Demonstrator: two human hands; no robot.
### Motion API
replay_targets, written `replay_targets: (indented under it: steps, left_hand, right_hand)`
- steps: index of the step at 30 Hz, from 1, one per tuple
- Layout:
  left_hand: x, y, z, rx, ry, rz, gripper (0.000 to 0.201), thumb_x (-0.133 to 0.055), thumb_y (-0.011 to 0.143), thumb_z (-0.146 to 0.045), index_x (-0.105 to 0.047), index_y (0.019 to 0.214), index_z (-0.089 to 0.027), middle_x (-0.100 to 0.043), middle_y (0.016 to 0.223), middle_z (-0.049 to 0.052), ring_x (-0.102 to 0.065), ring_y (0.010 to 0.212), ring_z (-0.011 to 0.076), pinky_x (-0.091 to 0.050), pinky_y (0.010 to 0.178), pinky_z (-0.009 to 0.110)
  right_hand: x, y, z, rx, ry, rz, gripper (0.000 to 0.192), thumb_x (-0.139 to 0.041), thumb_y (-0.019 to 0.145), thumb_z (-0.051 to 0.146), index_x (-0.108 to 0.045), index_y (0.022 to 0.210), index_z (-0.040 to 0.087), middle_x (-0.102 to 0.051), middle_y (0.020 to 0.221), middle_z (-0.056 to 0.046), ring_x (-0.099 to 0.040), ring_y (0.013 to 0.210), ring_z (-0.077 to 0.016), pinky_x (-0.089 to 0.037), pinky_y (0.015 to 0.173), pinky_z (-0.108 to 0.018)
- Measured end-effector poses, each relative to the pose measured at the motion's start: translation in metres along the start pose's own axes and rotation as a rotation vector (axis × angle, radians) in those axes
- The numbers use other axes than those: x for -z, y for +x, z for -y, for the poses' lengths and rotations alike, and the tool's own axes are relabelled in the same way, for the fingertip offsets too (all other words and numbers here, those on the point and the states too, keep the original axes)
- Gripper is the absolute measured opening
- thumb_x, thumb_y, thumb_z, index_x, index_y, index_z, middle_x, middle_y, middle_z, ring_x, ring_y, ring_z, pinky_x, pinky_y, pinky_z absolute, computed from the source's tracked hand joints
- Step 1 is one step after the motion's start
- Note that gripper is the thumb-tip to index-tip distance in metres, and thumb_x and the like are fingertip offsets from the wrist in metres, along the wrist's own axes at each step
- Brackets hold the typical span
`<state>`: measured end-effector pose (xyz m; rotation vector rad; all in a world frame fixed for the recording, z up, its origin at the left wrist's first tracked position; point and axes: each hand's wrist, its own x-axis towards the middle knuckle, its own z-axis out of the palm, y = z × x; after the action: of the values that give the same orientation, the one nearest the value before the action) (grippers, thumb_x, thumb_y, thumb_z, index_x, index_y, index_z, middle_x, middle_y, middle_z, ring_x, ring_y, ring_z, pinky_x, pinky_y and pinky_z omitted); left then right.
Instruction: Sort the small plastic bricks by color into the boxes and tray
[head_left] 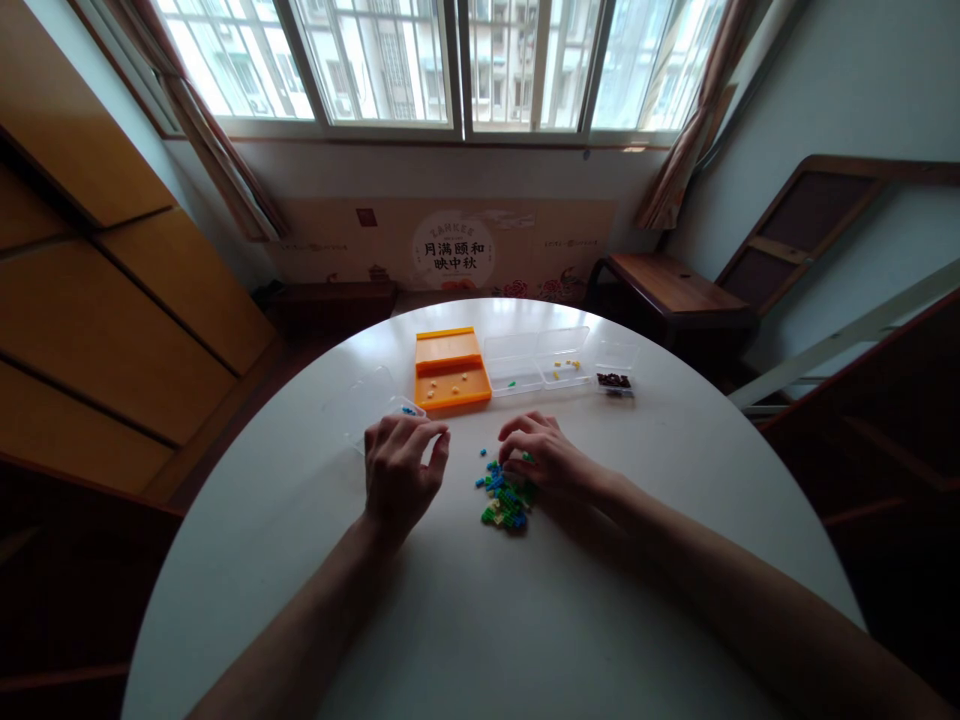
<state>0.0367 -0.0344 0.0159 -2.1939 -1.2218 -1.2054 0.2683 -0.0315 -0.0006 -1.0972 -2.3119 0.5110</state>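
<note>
Picking step, I judge: my right hand (551, 452) curls over the top of the bricks (504, 500) piled on the desk (465, 610), grip hidden. Left hand (399, 465) near clear box (390, 404), thumb and fingertips close; can't tell if holding. Next calls for a fine pinch.

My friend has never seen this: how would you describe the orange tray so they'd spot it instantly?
Find the white table with the curved edge by the windows, then look just beyond the left hand. The orange tray lies there, a few small pale pieces in its near part. Its solid orange colour sets it apart from the see-through boxes beside it.
</note>
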Motion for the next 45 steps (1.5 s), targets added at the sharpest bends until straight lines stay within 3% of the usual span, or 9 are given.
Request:
replay_targets:
  steps: [9, 18, 23, 29, 34, 40, 45]
  left_hand:
    - [0.004, 0.0, -0.015, -0.248, -0.162, 0.174, 0.003, -0.063, 0.085, -0.024, -0.066, 0.087, -0.022, -0.068, 0.08, 0.001, -0.058, 0.08, 0.0173, -0.041, 0.081, 0.035]
    - [0.006, 0.001, -0.023, -0.308, -0.168, 0.153, 0.003, -0.063, 0.085, -0.019, -0.064, 0.087, -0.022, -0.067, 0.077, -0.001, -0.056, 0.079, 0.0162, -0.04, 0.08, 0.034]
    - [0.004, 0.001, -0.005, -0.158, -0.132, 0.098, 0.003, -0.066, 0.084, -0.024, -0.065, 0.083, -0.022, -0.068, 0.076, 0.0, -0.058, 0.078, 0.0174, -0.041, 0.08, 0.035]
    - [0.001, 0.002, 0.033, 0.253, 0.001, -0.072, 0.016, -0.065, 0.083, -0.035, -0.066, 0.079, -0.02, -0.069, 0.078, 0.004, -0.059, 0.074, 0.0212, -0.044, 0.073, 0.035]
    - [0.0, -0.001, 0.044, 0.396, 0.069, -0.1, 0.017, -0.063, 0.081, -0.033, -0.068, 0.082, -0.017, -0.068, 0.077, 0.005, -0.059, 0.075, 0.0225, -0.045, 0.077, 0.036]
    - [-0.001, 0.0, 0.037, 0.347, 0.062, -0.058, 0.016, -0.061, 0.083, -0.031, -0.068, 0.084, -0.017, -0.068, 0.082, 0.006, -0.059, 0.08, 0.0229, -0.045, 0.08, 0.037]
    - [0.0, 0.0, 0.024, 0.133, -0.053, 0.023, 0.009, -0.06, 0.086, -0.026, -0.066, 0.084, -0.019, -0.068, 0.084, 0.004, -0.059, 0.081, 0.02, -0.044, 0.079, 0.035]
  right_hand:
    - [0.001, 0.005, 0.007, -0.01, 0.151, -0.074, 0.008, -0.059, 0.089, 0.021, -0.067, 0.087, 0.021, -0.064, 0.102, -0.006, -0.052, 0.105, -0.0221, -0.037, 0.095, -0.044]
    - [-0.005, 0.006, 0.019, -0.012, 0.2, -0.128, 0.009, -0.06, 0.089, 0.023, -0.066, 0.084, 0.021, -0.064, 0.101, -0.005, -0.053, 0.102, -0.021, -0.038, 0.094, -0.043]
    - [-0.004, 0.001, 0.012, -0.053, 0.134, -0.17, 0.008, -0.064, 0.082, 0.015, -0.068, 0.086, 0.022, -0.063, 0.103, -0.006, -0.053, 0.105, -0.0231, -0.036, 0.095, -0.046]
    - [-0.004, -0.007, 0.001, -0.021, 0.093, -0.03, 0.026, -0.066, 0.069, 0.002, -0.069, 0.082, 0.024, -0.062, 0.106, -0.003, -0.049, 0.111, -0.0249, -0.03, 0.1, -0.05]
    - [-0.002, -0.008, 0.004, 0.002, 0.076, 0.035, 0.023, -0.066, 0.069, 0.004, -0.07, 0.081, 0.024, -0.062, 0.106, -0.003, -0.048, 0.112, -0.025, -0.028, 0.101, -0.05]
    - [0.001, -0.007, 0.003, -0.007, 0.062, 0.066, 0.017, -0.067, 0.074, 0.008, -0.07, 0.081, 0.023, -0.06, 0.109, -0.004, -0.047, 0.112, -0.0249, -0.027, 0.101, -0.05]
    - [-0.002, -0.005, -0.001, 0.008, 0.031, 0.041, 0.009, -0.066, 0.081, 0.014, -0.069, 0.083, 0.023, -0.061, 0.109, -0.004, -0.049, 0.109, -0.0238, -0.03, 0.098, -0.048]
